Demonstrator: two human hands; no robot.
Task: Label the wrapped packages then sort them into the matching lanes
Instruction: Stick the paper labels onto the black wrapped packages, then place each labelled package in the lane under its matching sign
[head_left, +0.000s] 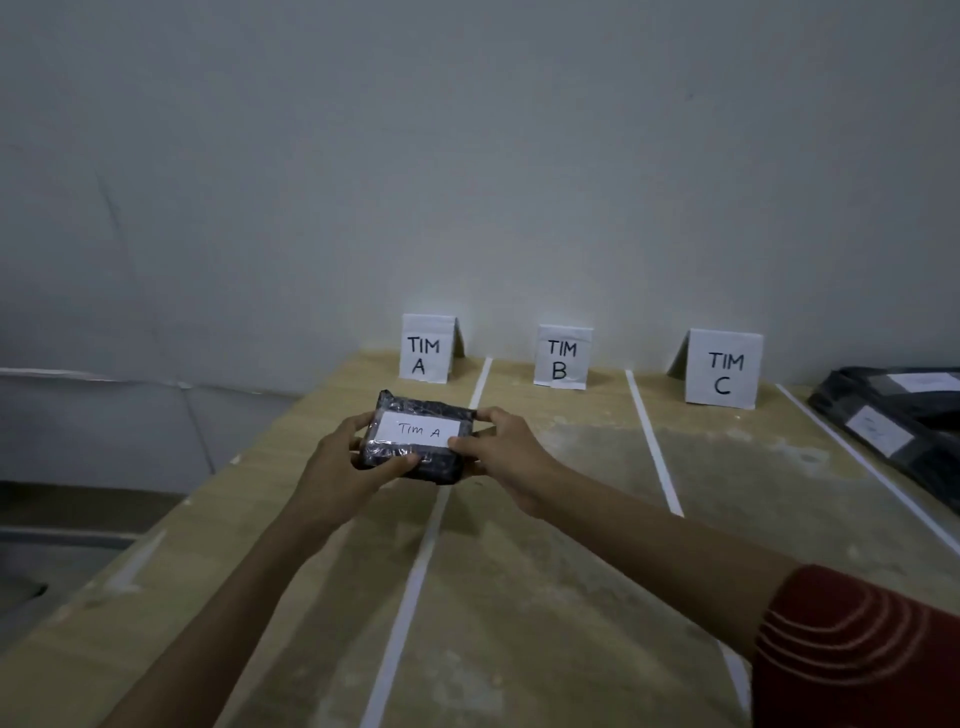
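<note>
Package (422, 436) labelled "TIM A" gripped at both ends by curled hands, left (345, 467) and right (506, 457).

The package (431, 402) is wrapped in glossy, crinkled black plastic film (it catches the light) and bears a matt white paper label (418, 430). The table (545, 545) is matt pale wood, scuffed in patches. The sleeve (857, 649) is ribbed red cloth.

dim, flat lighting, bluish cast; soft overall focus, wide-angle bending at edges; faint glare on glossy black plastic-wrapped package (421, 436), weak shadows under it
</note>
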